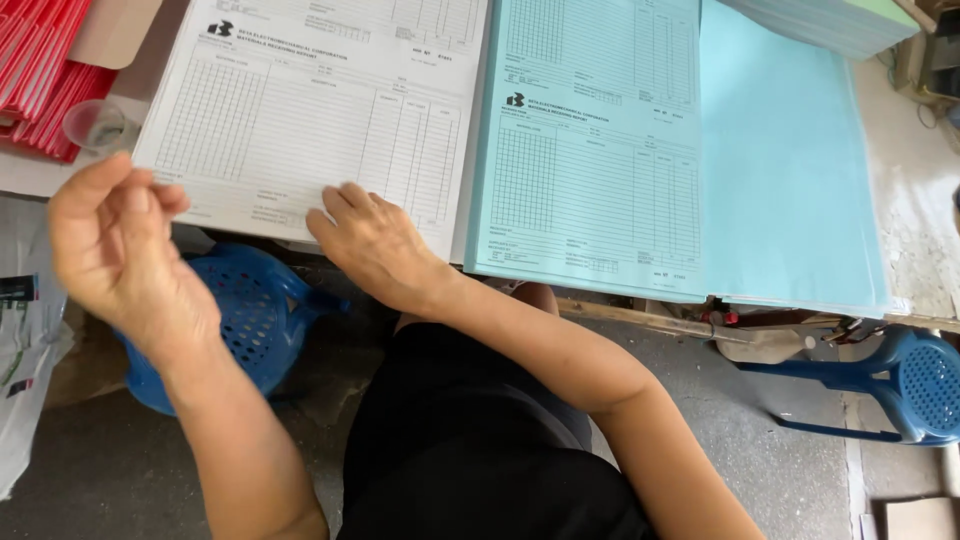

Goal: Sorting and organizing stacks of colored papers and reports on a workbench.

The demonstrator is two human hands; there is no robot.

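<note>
White printed forms, ruled with grids and boxes, lie in a stack at the near edge of a work table, and the person's right hand rests flat on the stack's lower right corner, fingers spread and pointing up the sheet, gripping nothing. The left hand is raised off the table just left of the stack, over the table's edge; its fingers are loosely curled with the thumb close against the fingertips, and whether anything thin is pinched there cannot be told (the hand is slightly blurred). Just to the right of the white stack sits a stack of pale blue forms of the same layout, touching or nearly touching it, and beside that a stack of plain blue sheets that reaches the table's near edge. A further pile of blue and green paper sits at the far right corner. At the far left of the table lie red folders with a small clear plastic cup just in front of them. Below the table edge, a blue plastic stool stands under the left forearm, and a second blue stool stands on the grey floor to the right. The person wears dark clothing across the lap.
</note>
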